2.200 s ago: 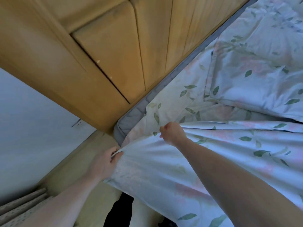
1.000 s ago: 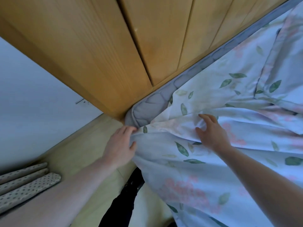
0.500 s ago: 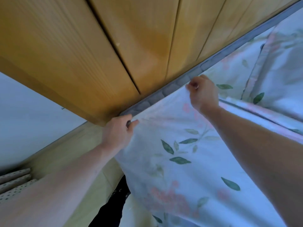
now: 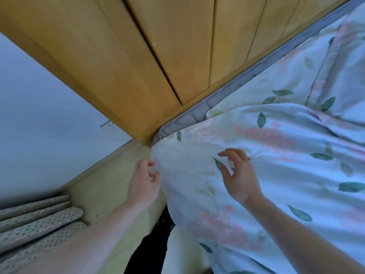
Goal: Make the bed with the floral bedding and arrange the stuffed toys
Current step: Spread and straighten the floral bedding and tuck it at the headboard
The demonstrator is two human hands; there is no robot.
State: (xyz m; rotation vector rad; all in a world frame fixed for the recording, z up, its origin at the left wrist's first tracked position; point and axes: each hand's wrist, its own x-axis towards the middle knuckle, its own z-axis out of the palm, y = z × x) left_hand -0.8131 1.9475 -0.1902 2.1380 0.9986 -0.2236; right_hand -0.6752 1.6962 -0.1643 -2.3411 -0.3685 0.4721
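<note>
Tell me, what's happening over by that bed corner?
A person is making a bed. The floral duvet lies pulled up to the corner by the wooden headboard, with a strip of grey mattress showing along its edge. Both hands are open and holding nothing: the left hand sits beside the hanging corner of the duvet, the right hand above its top. A floral pillow lies further along.

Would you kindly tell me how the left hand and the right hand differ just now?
The left hand is beside the duvet's hanging corner, over the floor; the right hand is above the duvet's top. The left hand's fingers are loosely curled toward the thumb; the right hand's are spread wider. Both hold nothing.
</note>
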